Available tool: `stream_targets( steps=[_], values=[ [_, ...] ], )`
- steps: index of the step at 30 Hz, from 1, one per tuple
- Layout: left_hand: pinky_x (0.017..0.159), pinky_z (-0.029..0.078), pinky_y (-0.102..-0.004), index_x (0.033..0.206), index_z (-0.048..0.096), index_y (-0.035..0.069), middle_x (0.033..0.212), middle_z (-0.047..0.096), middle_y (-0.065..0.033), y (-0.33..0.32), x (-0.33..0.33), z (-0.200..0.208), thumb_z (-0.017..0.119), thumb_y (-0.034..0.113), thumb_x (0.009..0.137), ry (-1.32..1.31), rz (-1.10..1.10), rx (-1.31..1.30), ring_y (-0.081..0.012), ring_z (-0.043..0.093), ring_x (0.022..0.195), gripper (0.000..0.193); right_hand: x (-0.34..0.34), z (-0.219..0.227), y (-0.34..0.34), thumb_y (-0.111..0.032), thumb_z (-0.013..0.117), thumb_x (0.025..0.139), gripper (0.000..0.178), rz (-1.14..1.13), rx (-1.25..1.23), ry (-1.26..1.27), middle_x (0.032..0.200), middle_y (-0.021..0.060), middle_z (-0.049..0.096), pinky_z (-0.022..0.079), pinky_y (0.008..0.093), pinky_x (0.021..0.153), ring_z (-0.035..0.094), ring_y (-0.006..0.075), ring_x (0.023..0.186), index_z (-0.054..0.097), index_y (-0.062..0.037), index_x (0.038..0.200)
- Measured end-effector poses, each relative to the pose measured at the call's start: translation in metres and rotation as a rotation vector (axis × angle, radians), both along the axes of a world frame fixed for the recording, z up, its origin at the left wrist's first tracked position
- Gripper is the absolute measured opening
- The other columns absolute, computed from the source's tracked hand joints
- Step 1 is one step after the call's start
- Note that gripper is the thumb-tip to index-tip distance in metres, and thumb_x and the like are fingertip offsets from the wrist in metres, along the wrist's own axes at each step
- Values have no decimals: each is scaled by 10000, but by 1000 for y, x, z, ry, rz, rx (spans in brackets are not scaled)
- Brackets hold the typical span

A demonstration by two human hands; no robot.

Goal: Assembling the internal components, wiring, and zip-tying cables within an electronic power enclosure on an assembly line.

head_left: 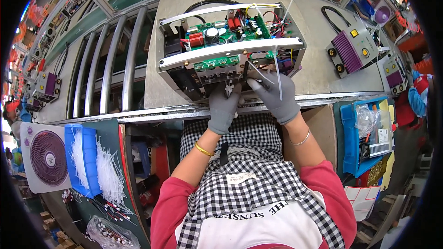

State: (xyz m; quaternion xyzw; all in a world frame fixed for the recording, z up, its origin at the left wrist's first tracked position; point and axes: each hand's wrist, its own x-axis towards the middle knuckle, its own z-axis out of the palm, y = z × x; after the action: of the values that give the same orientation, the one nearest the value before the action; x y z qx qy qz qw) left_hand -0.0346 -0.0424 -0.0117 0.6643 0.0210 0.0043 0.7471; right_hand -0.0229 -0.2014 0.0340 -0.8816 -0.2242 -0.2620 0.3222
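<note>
An opened electronic device chassis [230,53] with pale metal rails stands before me, its green circuit boards [221,34] exposed. My left hand [224,106], in a grey glove, is closed at the lower near side, its fingertips around a small pale part too small to name. Beside it my right hand [279,99], also gloved in grey, has its fingers curled in against the same side. What those fingers pinch is hidden. A white cable tie [278,76] sticks out of the chassis in front of the right hand. Another cable tie [290,5] rises from the far right corner.
Metal rollers [107,64] lie left of the worktable [318,80]. A purple-and-grey device [353,50] stands to the right. Below left, a blue bin [87,159] sits by loose white cable ties [110,173] and a purple fan panel [46,157]. A blue tray [350,147] is at lower right.
</note>
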Motion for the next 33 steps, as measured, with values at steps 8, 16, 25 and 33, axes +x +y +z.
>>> stream_targets(
  steps=[8,16,25,33],
  values=[
    [330,339,-247,934,623,26,577,568,-36,-1,1,4,632,181,910,86,53,67,-107,461,352,157,-11,-2,5,-218,717,840,188,-30,129,46,743,121,648,486,377,559,632,299,643,712,-91,979],
    [335,367,-284,907,616,7,556,560,-60,13,-2,-4,604,179,923,134,-9,219,-134,482,368,174,-5,-28,14,-232,696,856,212,-122,-17,41,769,136,641,492,400,575,633,319,659,707,-107,1027],
    [322,335,-260,869,607,12,575,534,-42,7,-2,11,591,195,937,254,-48,-13,-128,425,344,195,-14,-23,11,-235,688,863,220,-94,74,24,777,125,646,491,393,583,635,300,677,713,-132,1056],
    [333,295,-244,888,625,56,578,494,-1,16,3,-6,591,217,947,500,-197,-150,-98,366,368,175,-13,-25,8,-199,695,855,198,-108,28,99,807,127,675,513,360,599,661,294,698,720,-110,1029]
  ],
)
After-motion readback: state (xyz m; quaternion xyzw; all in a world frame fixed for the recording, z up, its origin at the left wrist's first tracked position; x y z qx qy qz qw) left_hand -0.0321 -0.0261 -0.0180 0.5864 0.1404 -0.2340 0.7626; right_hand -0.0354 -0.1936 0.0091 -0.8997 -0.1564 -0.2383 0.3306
